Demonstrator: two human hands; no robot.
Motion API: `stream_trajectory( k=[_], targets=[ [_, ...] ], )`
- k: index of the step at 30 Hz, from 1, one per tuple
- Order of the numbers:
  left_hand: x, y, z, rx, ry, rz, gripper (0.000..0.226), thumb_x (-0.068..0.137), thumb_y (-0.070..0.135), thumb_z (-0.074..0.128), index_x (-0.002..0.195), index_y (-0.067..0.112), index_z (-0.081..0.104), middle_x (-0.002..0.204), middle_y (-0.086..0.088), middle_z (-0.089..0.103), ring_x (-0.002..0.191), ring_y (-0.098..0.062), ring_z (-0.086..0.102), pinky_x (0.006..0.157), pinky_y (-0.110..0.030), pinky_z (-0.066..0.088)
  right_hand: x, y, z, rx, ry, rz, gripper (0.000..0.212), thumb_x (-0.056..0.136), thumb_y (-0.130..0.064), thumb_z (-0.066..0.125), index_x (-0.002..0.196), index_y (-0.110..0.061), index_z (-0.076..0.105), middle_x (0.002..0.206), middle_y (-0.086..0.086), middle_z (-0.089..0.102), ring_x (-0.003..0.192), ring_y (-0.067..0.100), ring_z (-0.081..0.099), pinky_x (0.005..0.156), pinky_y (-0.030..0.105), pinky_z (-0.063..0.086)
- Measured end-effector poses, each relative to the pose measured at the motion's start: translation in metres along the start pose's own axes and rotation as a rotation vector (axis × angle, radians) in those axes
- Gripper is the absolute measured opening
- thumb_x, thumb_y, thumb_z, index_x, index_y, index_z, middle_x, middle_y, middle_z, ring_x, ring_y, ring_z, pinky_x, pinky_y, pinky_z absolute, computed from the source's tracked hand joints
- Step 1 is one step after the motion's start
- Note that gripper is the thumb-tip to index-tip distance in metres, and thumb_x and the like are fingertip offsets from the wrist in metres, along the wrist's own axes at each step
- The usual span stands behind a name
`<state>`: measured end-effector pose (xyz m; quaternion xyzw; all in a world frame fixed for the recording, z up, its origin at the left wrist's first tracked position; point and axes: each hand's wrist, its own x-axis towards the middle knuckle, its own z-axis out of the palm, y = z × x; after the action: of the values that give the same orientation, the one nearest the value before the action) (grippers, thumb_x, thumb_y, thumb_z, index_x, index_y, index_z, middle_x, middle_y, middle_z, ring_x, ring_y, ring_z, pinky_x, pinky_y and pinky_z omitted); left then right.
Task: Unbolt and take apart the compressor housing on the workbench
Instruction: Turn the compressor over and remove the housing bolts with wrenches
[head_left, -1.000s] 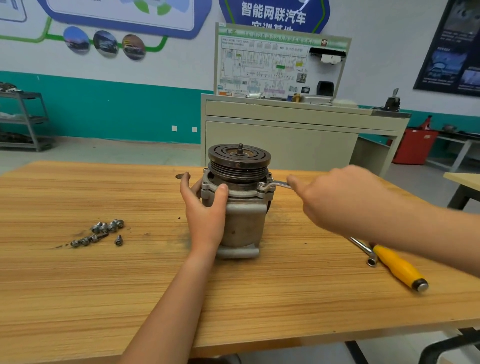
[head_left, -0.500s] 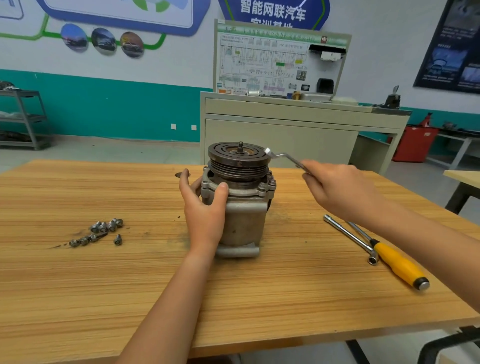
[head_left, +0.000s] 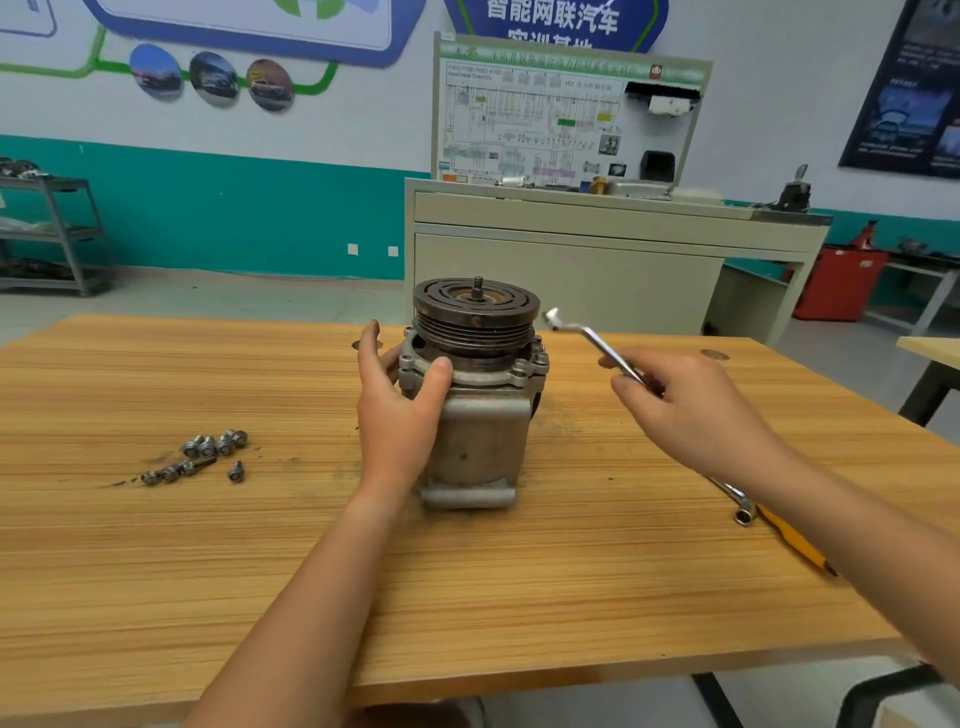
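Compressor housing (head_left: 475, 415) stood upright at the middle of the wooden surface (head_left: 156, 571), pulley (head_left: 475, 317) on top.

The left grip (head_left: 397, 410) was wrapped around the housing's flange from 9 o'clock, thumb on the near rim. The right grip (head_left: 691, 410) was closed on a bent wrench (head_left: 587, 332), held in the air at 2 o'clock of the housing, its head just beside the pulley but apart from it. Loose bolts (head_left: 208, 454) lay clustered at 9 o'clock. A socket bar (head_left: 743, 512) and a yellow-handled tool (head_left: 795, 543) lay at 4 o'clock.
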<state>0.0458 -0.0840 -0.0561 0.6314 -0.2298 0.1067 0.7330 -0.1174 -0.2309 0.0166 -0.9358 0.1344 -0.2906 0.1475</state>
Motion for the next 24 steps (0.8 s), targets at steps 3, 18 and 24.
stream_trajectory(
  k=[3,18,24],
  targets=[
    [0.000,0.022,-0.013,0.138,-0.011,0.270,0.061,0.087,0.024,0.065,0.140,0.022,0.036,0.130,0.009,0.045,0.122,-0.002,0.042,0.097,-0.004,0.032,-0.005,0.007,0.021,0.690,0.088,0.346,0.017,0.094,-0.013,0.048,0.097,-0.014,0.064,0.047,-0.008,0.040,0.038,0.004,0.033,0.037,0.019,0.026],
    [0.062,0.110,0.017,1.320,-1.095,0.810,0.027,0.092,0.029,0.056,0.117,0.031,0.065,0.153,0.014,0.026,0.139,-0.005,0.013,0.109,-0.065,0.007,0.000,0.005,0.098,1.294,0.160,0.597,0.017,0.095,-0.008,0.046,0.089,-0.012,0.062,0.045,-0.004,0.028,0.031,0.004,0.023,0.031,0.015,0.018],
    [0.063,0.103,0.012,1.171,-1.077,0.756,0.022,0.091,0.033,0.058,0.109,0.027,0.069,0.154,0.010,0.026,0.138,-0.007,0.020,0.110,-0.055,0.012,-0.003,0.005,0.102,1.279,0.096,0.568,0.016,0.094,-0.009,0.047,0.091,-0.013,0.062,0.050,-0.001,0.029,0.035,0.005,0.025,0.033,0.017,0.019]
  ],
)
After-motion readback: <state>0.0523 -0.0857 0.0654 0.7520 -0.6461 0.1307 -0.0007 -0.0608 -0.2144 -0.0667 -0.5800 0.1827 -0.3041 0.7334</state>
